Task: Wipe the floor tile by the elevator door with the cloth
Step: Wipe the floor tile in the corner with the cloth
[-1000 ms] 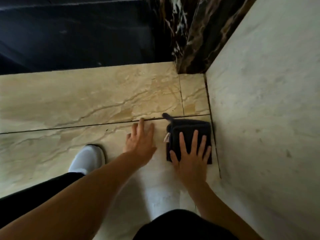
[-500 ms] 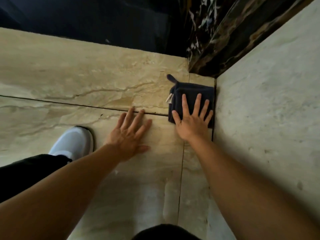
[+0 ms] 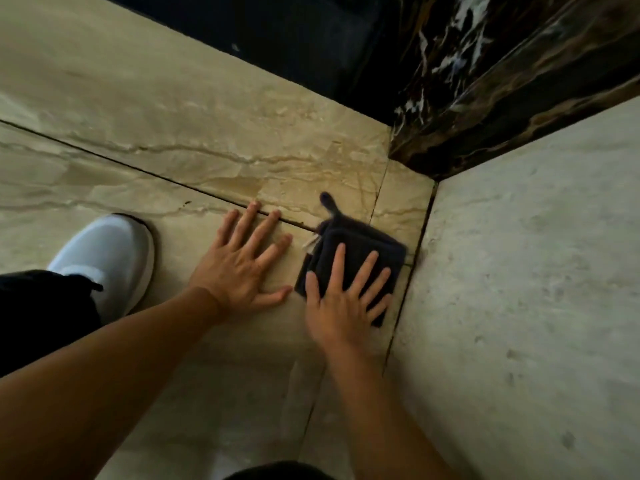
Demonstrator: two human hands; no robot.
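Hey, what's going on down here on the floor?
A person is crouched, wiping the beige floor tile. The right hand presses flat on a folded dark cloth close to the wall. The left hand is spread flat on the tile beside it, and a white shoe is further left.

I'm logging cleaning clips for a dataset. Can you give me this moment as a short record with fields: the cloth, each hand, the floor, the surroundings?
cloth: dark folded fabric cloth with a small hanging loop, lying flat on the floor, blurred
right hand: right hand open, palm pressed on the cloth, fingers spread
left hand: left hand flat on bare tile beside the cloth
floor: beige veined marble floor tile, with dark joints
wall: pale stone wall just right of the cloth
corner: dark veined marble trim
other: white sneaker at left
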